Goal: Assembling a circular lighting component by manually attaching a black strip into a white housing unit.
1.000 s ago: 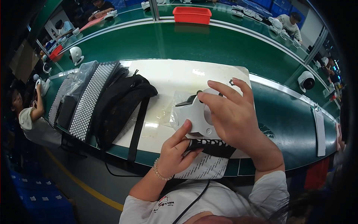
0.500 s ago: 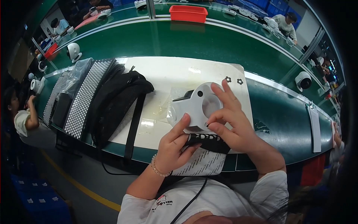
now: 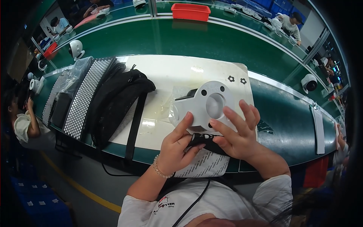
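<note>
A white camera-like device (image 3: 196, 104) lies with its round base up, a hollow in the base's middle. Black round pads show on the base rim, one of them a far pad (image 3: 204, 92). My left hand (image 3: 176, 149) grips the device at its near left, thumb on the shell. A black strip with light spots (image 3: 206, 139) sits by its fingers, partly hidden. With fingers spread, my right hand (image 3: 240, 132) reaches over the base; its index fingertip touches the near pad (image 3: 210, 125). Clear plastic wrap (image 3: 172, 115) shows beside the device.
A white board (image 3: 159, 75) covers the table, with two flower-shaped black marks (image 3: 231, 78) on it. To the left lie a black bag (image 3: 121, 102) and perforated sheets (image 3: 89, 94). A red bin (image 3: 191, 12) stands beyond. Several people work around, one at far left (image 3: 26, 117).
My right hand's pinch with a small black pad has opened, and the pad now sits on the base's near rim. The device has turned slightly, its base facing up more.
</note>
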The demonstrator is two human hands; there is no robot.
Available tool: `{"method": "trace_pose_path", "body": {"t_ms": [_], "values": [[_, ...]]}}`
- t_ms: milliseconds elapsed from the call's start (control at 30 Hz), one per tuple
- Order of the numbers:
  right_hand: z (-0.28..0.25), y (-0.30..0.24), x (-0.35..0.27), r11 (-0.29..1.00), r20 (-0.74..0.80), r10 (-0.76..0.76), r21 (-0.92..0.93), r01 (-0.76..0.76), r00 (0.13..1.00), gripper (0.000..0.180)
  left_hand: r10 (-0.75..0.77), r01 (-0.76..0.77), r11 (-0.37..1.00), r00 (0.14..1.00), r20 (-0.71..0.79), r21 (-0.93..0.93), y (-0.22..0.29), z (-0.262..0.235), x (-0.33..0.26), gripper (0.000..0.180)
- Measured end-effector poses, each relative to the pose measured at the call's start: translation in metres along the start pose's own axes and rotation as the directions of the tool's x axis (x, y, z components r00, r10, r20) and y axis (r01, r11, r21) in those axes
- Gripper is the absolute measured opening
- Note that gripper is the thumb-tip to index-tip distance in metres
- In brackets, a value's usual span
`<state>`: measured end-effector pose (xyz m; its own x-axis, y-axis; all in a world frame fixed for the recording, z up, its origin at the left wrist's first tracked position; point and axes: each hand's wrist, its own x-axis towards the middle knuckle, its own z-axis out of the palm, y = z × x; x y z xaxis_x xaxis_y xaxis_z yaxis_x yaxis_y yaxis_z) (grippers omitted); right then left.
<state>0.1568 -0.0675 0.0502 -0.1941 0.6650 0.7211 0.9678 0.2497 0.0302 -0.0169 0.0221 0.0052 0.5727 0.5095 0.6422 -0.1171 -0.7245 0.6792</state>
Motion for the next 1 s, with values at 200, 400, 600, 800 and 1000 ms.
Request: {"method": "trace_pose_path", "body": {"t_ms": [200,400,600,800,1000], "values": [[0.002,-0.015,0.007,0.984,-0.031,-0.052,0.168,0.056,0.998,0.021,0.06,-0.062,0.997,0.997,0.051,0.044,0.0,-0.004,-0.004,0.024],[-0.003,-0.002,-0.007,0.936,-0.058,-0.043,0.347,0.061,0.997,0.017,0.028,-0.028,1.0,1.0,0.006,-0.007,-0.003,0.003,-0.003,0.02],[-0.008,0.026,0.0,0.383,0.44,0.489,0.667,-0.639,0.753,0.011,0.066,-0.065,0.996,0.998,-0.001,0.063,-0.001,0.003,-0.002,0.022],[-0.01,0.035,-0.01,0.718,0.273,0.352,0.535,-0.445,0.895,0.015,0.036,-0.038,0.997,0.999,0.028,0.07,0.0,0.003,-0.001,0.024],[-0.011,0.035,-0.016,0.999,0.097,-0.043,0.001,0.043,0.994,0.031,0.026,-0.029,0.995,0.999,0.04,0.093,0.001,-0.002,0.0,0.025]]}}
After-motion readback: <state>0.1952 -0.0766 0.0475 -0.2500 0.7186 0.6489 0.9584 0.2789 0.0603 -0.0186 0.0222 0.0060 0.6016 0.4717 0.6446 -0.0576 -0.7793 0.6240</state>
